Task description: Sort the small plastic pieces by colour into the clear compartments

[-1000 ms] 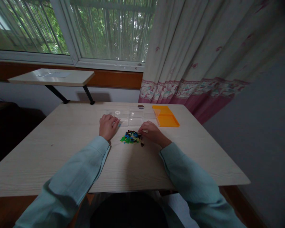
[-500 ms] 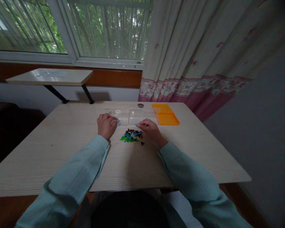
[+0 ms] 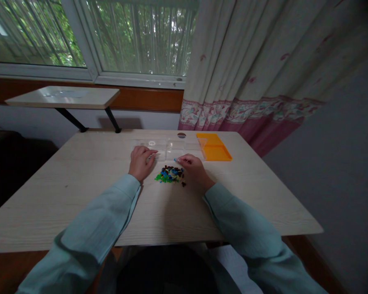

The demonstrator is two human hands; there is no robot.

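Note:
A clear plastic compartment box point(image 3: 176, 154) lies on the table in front of me. At its near left side, my left hand point(image 3: 141, 161) rests over the box with fingers stretched forward and the thumb apart, and nothing shows in its grasp. My right hand point(image 3: 194, 168) is closed in a pinch on a small blue piece point(image 3: 175, 159) at the box's near edge. Between the hands and closer to me is a pile of small building bricks point(image 3: 170, 174) in green, blue, dark brown and pale yellow. One dark brick point(image 3: 184, 184) sits apart at the pile's right.
An orange tray point(image 3: 218, 149) lies at the back right, touching or under the clear box's right end. A dark round spot point(image 3: 181, 135) marks the far table edge. A raised white shelf point(image 3: 70, 97) on black legs stands at the back left. Curtains point(image 3: 248, 81) hang behind.
My left hand has shifted slightly right over the box, and the blue pieces at its fingertips no longer show there. My right hand keeps its pinch almost in place.

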